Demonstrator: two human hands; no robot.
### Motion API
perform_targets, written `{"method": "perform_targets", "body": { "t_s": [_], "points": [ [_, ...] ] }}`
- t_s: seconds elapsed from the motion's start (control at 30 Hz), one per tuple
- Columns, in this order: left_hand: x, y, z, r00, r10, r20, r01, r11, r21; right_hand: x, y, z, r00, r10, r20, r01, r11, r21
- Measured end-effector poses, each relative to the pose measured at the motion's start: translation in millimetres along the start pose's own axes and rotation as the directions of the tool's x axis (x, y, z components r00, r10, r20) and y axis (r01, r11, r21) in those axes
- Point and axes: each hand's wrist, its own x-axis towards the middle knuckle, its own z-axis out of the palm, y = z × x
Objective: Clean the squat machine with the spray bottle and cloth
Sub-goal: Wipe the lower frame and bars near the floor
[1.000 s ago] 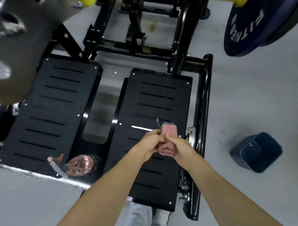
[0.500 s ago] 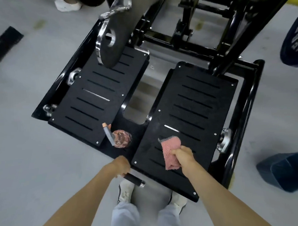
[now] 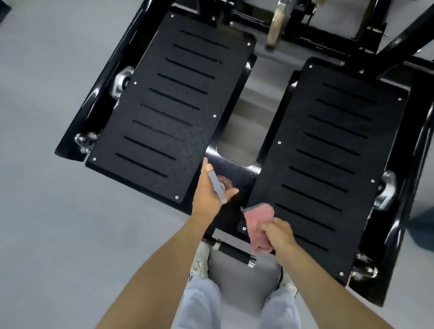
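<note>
Two bare hands reach down over the near edge of the squat machine. The left hand has its fingers curled around the spray bottle, whose grey trigger part lies across the palm with an orange tip poking out above; the clear bottle body is mostly hidden behind the hand, so how it rests on the black centre plate cannot be told. The right hand is clenched on the pink cloth, which bunches out of the fist over the near left corner of the right footplate.

The left footplate, slotted and black, lies beyond the left hand, with grey floor showing in the gap between the plates. A short black handle with chrome ends sticks out below the machine's edge, just above the person's pale trousers and shoes. A blue bin sits at the far right, cut by the frame edge.

Half a second ago the left hand was down by that handle, with the bottle standing alone on the centre plate; now it has risen and closed on the bottle. The right hand keeps the cloth at the same corner. Both forearms stretch forward, the left wrist bent inward.
</note>
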Motion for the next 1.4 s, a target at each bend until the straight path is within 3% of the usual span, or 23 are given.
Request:
{"method": "perform_targets", "body": {
  "t_s": [0.07,0.17,0.23,0.37,0.47,0.53,0.7,0.83,1.07,1.27,1.4],
  "points": [
    [0,1,2,0.998,0.062,-0.008,-0.062,0.998,-0.032,-3,4,16,0.999,0.046,0.013,-0.047,0.998,0.046],
    [3,1,-8,0.955,0.296,-0.011,-0.292,0.947,0.135,3,8,42,0.999,0.048,-0.005,-0.048,0.998,0.051],
    [4,-3,-17,0.945,0.318,0.074,-0.326,0.915,0.236,3,10,55,0.998,0.049,-0.03,-0.048,0.998,0.044],
    [-11,-12,-40,0.959,0.136,0.248,-0.174,0.975,0.14,-13,8,61,0.997,0.069,-0.032,-0.067,0.996,0.055],
    [-23,-7,-55,0.943,-0.119,0.31,0.151,0.985,-0.081,-22,9,60,0.995,0.083,-0.059,-0.082,0.996,0.02],
    [-29,-7,-59,0.902,-0.243,0.356,0.283,0.957,-0.064,-23,12,62,0.992,0.092,-0.087,-0.091,0.996,0.016],
    [-26,-17,-57,0.873,-0.328,0.361,0.257,0.939,0.231,-19,14,71,0.983,0.073,-0.17,-0.076,0.997,-0.012],
    [-20,-21,-57,0.86,-0.415,0.298,0.358,0.906,0.228,-15,12,75,0.971,-0.051,-0.234,0.023,0.993,-0.119],
    [-6,-35,-84,0.8,-0.454,0.393,0.37,0.888,0.273,9,-12,81,0.89,-0.296,-0.348,0.141,0.902,-0.408],
    [-3,-37,-91,0.815,-0.458,0.353,0.224,0.813,0.538,36,-41,90,0.859,-0.325,-0.396,0.146,0.896,-0.419],
    [-1,-34,-90,0.817,-0.468,0.337,0.264,0.823,0.504,34,-38,95,0.82,-0.297,-0.49,0.131,0.93,-0.344]
  ]
}}
